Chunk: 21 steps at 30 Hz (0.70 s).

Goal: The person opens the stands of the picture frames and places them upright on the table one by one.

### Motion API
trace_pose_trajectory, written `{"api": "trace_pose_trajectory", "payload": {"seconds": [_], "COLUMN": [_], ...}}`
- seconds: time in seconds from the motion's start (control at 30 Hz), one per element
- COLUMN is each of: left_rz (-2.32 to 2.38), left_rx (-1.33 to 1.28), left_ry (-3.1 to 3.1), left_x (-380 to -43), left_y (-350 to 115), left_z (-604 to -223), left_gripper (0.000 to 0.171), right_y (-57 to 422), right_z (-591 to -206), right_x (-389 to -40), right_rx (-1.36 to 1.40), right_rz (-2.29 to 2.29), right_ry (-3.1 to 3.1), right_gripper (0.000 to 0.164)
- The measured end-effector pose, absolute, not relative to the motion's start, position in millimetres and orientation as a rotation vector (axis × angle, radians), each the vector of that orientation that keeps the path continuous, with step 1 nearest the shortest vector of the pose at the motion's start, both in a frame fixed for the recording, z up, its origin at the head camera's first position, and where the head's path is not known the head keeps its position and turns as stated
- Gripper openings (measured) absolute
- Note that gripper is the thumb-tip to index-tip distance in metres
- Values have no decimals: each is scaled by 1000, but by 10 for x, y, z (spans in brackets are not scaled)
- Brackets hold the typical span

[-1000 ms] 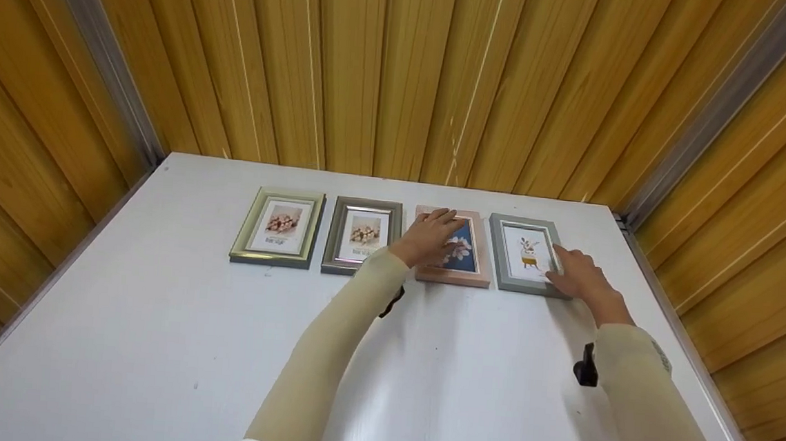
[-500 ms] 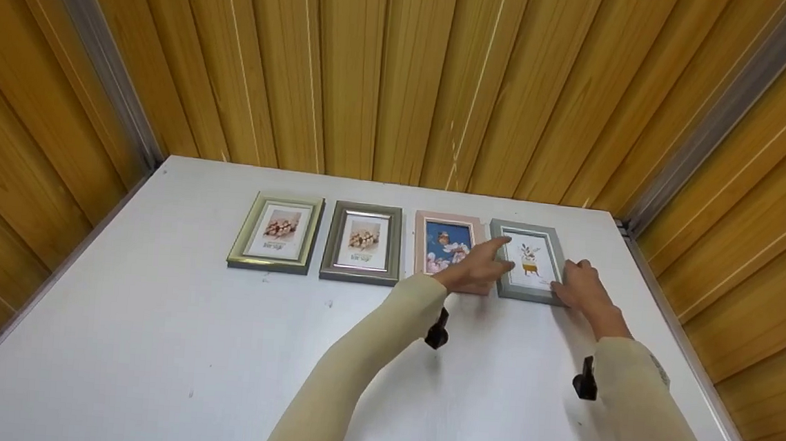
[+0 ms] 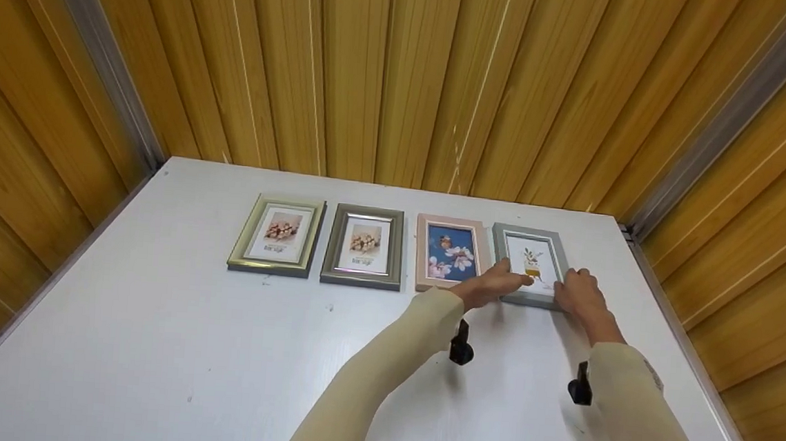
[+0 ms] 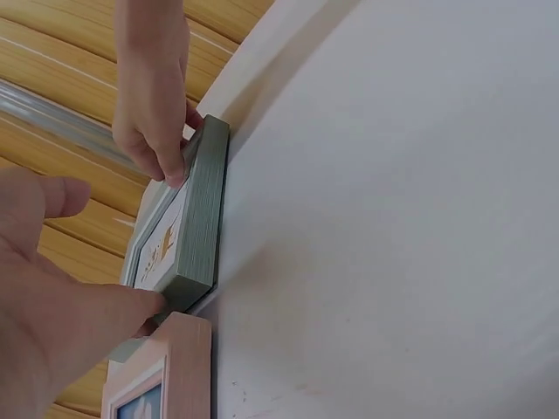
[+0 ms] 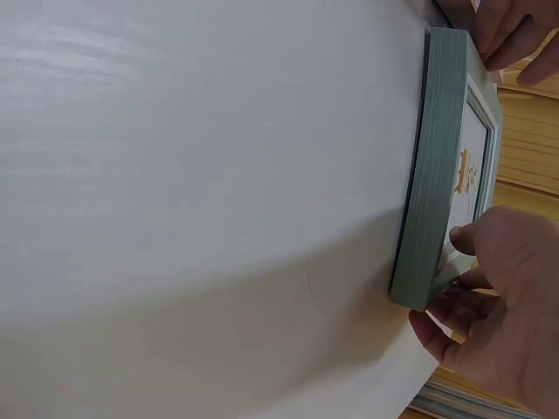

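In the head view, a grey-green picture frame (image 3: 528, 300) with a plant print lies against a white surface, last on the right in a row. My right hand (image 3: 583, 296) grips its right side. The right wrist view shows the thumb (image 5: 463, 240) on the front and fingers (image 5: 424, 332) around the edge. My left hand (image 3: 492, 286) touches the frame's left edge with extended fingers. Its thumb (image 4: 65, 196) stands apart from the frame in the left wrist view. Beside it is a pink picture frame (image 3: 420, 250), its lower right corner hidden by the left hand.
Further left in the row are a brown-grey picture frame (image 3: 396, 255) and a gold-green picture frame (image 3: 245, 238). The white surface (image 3: 149, 342) is bordered by yellow wood-look panels (image 3: 348, 72) and grey metal strips (image 3: 95, 33). A black wrist camera (image 3: 461, 346) hangs under the left wrist.
My left hand has moved right from the pink frame to the grey-green frame's left edge. My right hand has shifted from the frame's front to grip its right edge.
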<state>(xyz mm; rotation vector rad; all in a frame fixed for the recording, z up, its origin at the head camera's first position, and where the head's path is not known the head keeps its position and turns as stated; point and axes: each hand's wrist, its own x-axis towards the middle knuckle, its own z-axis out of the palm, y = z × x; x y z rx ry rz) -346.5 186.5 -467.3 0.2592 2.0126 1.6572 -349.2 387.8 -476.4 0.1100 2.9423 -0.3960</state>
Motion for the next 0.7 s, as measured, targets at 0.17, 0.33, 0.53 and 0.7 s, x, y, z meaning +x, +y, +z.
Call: {"api": "trace_pose_trajectory", "payload": {"seconds": [0.17,0.33,0.53,0.7], "left_rz": [1694,1719,1768,1832], "left_rx": [246,204,187,202], "left_ry": [1896,1847,1817,1801], "left_x": [-3457,-3423,-3390,-3412], "left_y": [1871,1885,1925,1955], "left_z": [-4688,-4683,-4665,-4650], "left_gripper": [93,96,92,87], "right_y": [3847,3824,3801,3776], "right_z": [-4810,-4843,-4805,-4760], "right_x": [-3476,-3462,-3445,-3458], "right_rx": [179,222,344,475], "right_rz": [-432,-470,-643,-734], "right_ry": [2963,2990,2975,2926], "right_gripper": [54,50,49,54]}}
